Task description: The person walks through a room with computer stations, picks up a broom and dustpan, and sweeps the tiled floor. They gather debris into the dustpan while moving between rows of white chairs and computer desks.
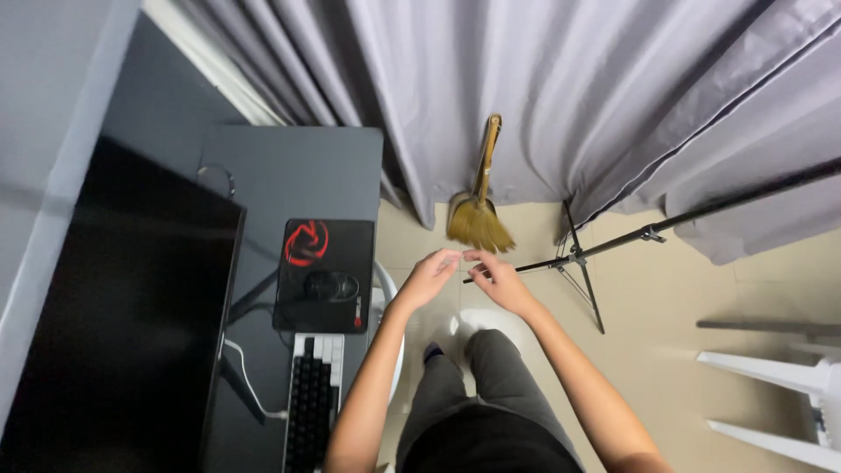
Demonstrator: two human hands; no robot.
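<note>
Head view | left hand and right hand met fingertip to fingertip above the floor, fingers loosely curled, apparently holding nothing | broom leaned untouched on the curtain just beyond them | judged: work barely begun, broom not yet grasped | table to the left.

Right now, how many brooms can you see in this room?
1. The broom leans against the grey curtain, bristles on the floor, just beyond the left hand and right hand. Others may be hidden behind the curtain.
</note>
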